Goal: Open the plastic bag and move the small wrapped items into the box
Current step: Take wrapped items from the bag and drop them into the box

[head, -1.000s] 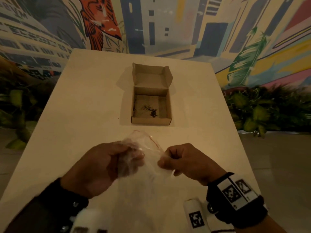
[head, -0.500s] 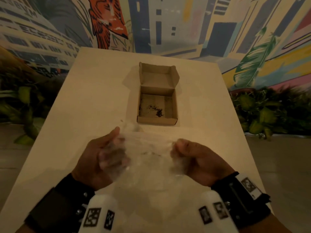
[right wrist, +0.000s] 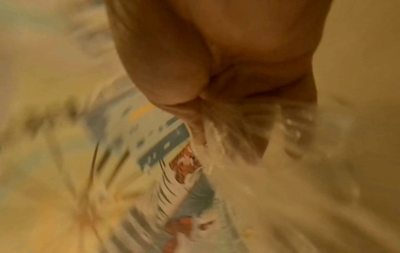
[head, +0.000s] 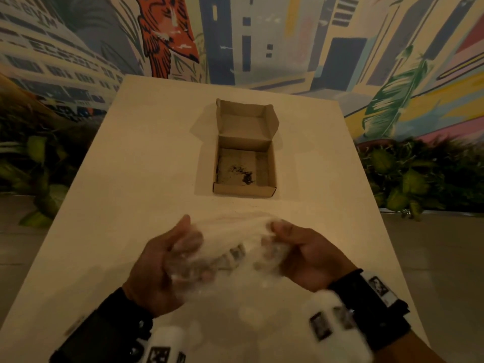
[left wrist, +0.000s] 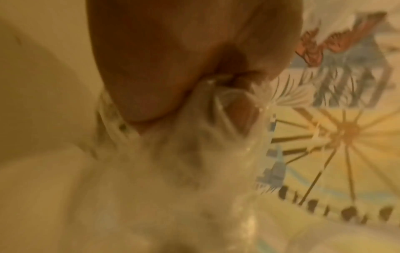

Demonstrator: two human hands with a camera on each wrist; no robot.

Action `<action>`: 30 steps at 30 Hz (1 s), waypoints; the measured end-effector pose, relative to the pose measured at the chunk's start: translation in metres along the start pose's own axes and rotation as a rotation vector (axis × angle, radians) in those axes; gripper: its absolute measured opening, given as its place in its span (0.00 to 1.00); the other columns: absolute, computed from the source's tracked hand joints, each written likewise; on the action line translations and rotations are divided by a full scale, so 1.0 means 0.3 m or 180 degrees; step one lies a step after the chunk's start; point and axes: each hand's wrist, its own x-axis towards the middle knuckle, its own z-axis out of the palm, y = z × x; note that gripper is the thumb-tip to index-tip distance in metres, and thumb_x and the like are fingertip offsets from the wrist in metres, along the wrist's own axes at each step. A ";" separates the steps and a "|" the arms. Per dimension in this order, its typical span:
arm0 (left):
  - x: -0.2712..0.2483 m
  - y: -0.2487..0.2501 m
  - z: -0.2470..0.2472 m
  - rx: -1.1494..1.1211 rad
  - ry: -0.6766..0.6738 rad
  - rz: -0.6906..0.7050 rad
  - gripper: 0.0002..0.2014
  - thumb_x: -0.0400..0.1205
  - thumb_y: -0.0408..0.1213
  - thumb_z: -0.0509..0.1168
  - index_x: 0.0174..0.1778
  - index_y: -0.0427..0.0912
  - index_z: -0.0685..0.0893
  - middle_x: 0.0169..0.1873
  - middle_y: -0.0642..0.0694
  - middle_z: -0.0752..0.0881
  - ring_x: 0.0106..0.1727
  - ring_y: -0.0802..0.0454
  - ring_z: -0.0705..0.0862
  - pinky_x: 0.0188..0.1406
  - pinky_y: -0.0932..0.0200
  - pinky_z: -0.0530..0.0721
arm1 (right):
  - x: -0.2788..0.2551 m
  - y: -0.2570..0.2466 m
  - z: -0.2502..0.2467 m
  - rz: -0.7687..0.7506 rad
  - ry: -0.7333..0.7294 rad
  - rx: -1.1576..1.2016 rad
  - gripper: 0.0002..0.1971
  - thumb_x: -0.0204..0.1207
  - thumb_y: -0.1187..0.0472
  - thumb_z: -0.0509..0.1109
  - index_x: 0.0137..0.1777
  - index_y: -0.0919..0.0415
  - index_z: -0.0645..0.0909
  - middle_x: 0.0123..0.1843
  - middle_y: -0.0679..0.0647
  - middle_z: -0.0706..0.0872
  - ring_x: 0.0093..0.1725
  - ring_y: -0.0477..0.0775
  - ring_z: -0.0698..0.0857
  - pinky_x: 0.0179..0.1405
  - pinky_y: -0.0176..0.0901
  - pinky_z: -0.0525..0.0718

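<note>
A clear plastic bag (head: 230, 237) is stretched between both hands above the near part of the pale table (head: 146, 158). My left hand (head: 180, 247) grips its left side with curled fingers, my right hand (head: 277, 244) grips the right side. Small wrapped items (head: 235, 255) show blurred through the plastic between the hands. In the left wrist view the thumb pinches crumpled plastic bag (left wrist: 194, 137); in the right wrist view fingers clamp the bag (right wrist: 249, 137). The open cardboard box (head: 245, 189) sits beyond the hands at mid-table, lid flap up, dark specks on its floor.
A painted mural wall (head: 262, 35) rises behind the table's far edge. Green plants (head: 419, 179) line the floor to the right, more plants (head: 39, 166) to the left. Bare tabletop lies around the box.
The hands have pulled further apart, stretching the bag wide between them. The view has shifted slightly and the bag is blurred with motion.
</note>
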 end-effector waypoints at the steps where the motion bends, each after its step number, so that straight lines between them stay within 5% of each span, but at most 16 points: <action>1: -0.005 -0.018 -0.009 0.0206 0.0372 -0.0074 0.21 0.78 0.55 0.64 0.28 0.44 0.70 0.18 0.50 0.69 0.18 0.52 0.77 0.19 0.61 0.80 | 0.007 -0.003 0.002 0.0011 -0.0194 0.0675 0.01 0.74 0.62 0.69 0.41 0.59 0.81 0.29 0.52 0.81 0.25 0.49 0.80 0.39 0.48 0.80; 3: -0.018 -0.041 -0.019 0.0784 0.1173 -0.0009 0.22 0.64 0.54 0.78 0.31 0.45 0.73 0.17 0.52 0.66 0.14 0.58 0.68 0.09 0.68 0.68 | 0.022 0.000 0.005 0.0086 -0.0579 0.1307 0.04 0.72 0.63 0.71 0.43 0.61 0.78 0.22 0.48 0.73 0.19 0.45 0.70 0.23 0.38 0.74; 6: -0.023 -0.026 -0.028 0.1677 0.1984 0.0564 0.36 0.48 0.54 0.83 0.49 0.45 0.81 0.30 0.47 0.79 0.25 0.55 0.78 0.25 0.61 0.81 | 0.040 0.012 -0.008 0.0125 -0.0390 0.1222 0.05 0.72 0.59 0.68 0.40 0.61 0.77 0.18 0.45 0.62 0.16 0.45 0.59 0.15 0.35 0.60; 9: -0.041 -0.007 0.031 0.3578 0.2591 0.1406 0.40 0.52 0.61 0.76 0.61 0.62 0.74 0.58 0.52 0.81 0.57 0.54 0.82 0.56 0.48 0.82 | 0.053 0.031 -0.040 0.0137 0.0120 0.0937 0.08 0.67 0.54 0.70 0.35 0.58 0.80 0.28 0.46 0.56 0.31 0.54 0.54 0.33 0.42 0.55; 11: -0.035 -0.027 0.092 0.4946 0.2384 0.1136 0.41 0.56 0.62 0.76 0.65 0.67 0.68 0.65 0.64 0.71 0.63 0.62 0.73 0.61 0.55 0.75 | 0.056 0.038 -0.043 0.0154 0.0199 0.0919 0.09 0.66 0.52 0.71 0.34 0.57 0.79 0.30 0.45 0.55 0.33 0.52 0.52 0.34 0.43 0.55; 13: -0.004 -0.066 0.090 0.5873 0.2287 0.0515 0.32 0.66 0.59 0.73 0.65 0.65 0.69 0.60 0.66 0.70 0.61 0.61 0.73 0.60 0.58 0.74 | 0.049 0.032 -0.032 0.0161 -0.0036 0.0953 0.09 0.66 0.53 0.72 0.37 0.57 0.79 0.23 0.42 0.60 0.21 0.46 0.57 0.21 0.33 0.57; 15: 0.026 -0.078 0.077 0.5361 0.2463 0.0680 0.06 0.77 0.48 0.67 0.47 0.54 0.82 0.44 0.56 0.82 0.47 0.51 0.83 0.47 0.51 0.82 | 0.034 0.018 -0.013 -0.0023 -0.0252 0.0632 0.14 0.65 0.56 0.74 0.48 0.60 0.81 0.21 0.45 0.73 0.17 0.43 0.69 0.14 0.31 0.65; 17: 0.040 -0.059 0.066 0.3153 0.2574 0.0799 0.07 0.79 0.33 0.64 0.37 0.43 0.85 0.32 0.42 0.83 0.30 0.46 0.82 0.29 0.52 0.82 | 0.029 0.021 -0.035 -0.0319 0.0005 -0.0240 0.24 0.63 0.63 0.76 0.60 0.60 0.77 0.31 0.52 0.83 0.26 0.48 0.79 0.21 0.36 0.75; 20: 0.039 -0.024 0.056 0.1272 0.1968 0.0538 0.14 0.70 0.32 0.64 0.50 0.36 0.86 0.34 0.38 0.84 0.29 0.46 0.81 0.27 0.55 0.82 | 0.028 0.062 -0.061 -0.0803 0.0656 -0.1899 0.16 0.63 0.69 0.77 0.50 0.58 0.81 0.37 0.54 0.83 0.29 0.49 0.79 0.21 0.38 0.77; 22: 0.044 -0.017 0.039 0.1232 0.1922 0.0539 0.12 0.73 0.33 0.63 0.50 0.38 0.83 0.31 0.42 0.80 0.27 0.50 0.75 0.25 0.57 0.76 | 0.034 0.088 -0.066 -0.0915 0.0930 -0.2196 0.06 0.72 0.69 0.73 0.38 0.59 0.85 0.33 0.55 0.84 0.29 0.51 0.80 0.26 0.39 0.82; 24: 0.044 -0.014 0.017 0.1902 0.2103 0.0486 0.02 0.76 0.32 0.64 0.42 0.39 0.81 0.23 0.45 0.74 0.21 0.53 0.69 0.17 0.64 0.69 | 0.051 0.107 -0.082 -0.0785 0.1160 -0.1669 0.12 0.77 0.71 0.66 0.35 0.61 0.84 0.29 0.56 0.84 0.27 0.53 0.80 0.26 0.40 0.81; 27: 0.020 -0.011 -0.022 0.2725 0.1660 -0.0014 0.22 0.63 0.39 0.78 0.48 0.34 0.79 0.34 0.36 0.79 0.32 0.44 0.75 0.27 0.59 0.76 | 0.066 0.109 -0.109 -0.0473 0.0776 0.0246 0.05 0.67 0.68 0.70 0.42 0.67 0.84 0.34 0.60 0.89 0.29 0.56 0.86 0.31 0.45 0.84; 30: 0.007 0.005 -0.050 0.2366 0.1776 0.0166 0.35 0.55 0.35 0.80 0.58 0.38 0.78 0.34 0.41 0.87 0.28 0.50 0.83 0.24 0.62 0.82 | 0.069 0.120 -0.097 -0.0306 0.0311 0.0861 0.22 0.62 0.66 0.74 0.58 0.72 0.82 0.47 0.67 0.89 0.43 0.64 0.89 0.44 0.52 0.89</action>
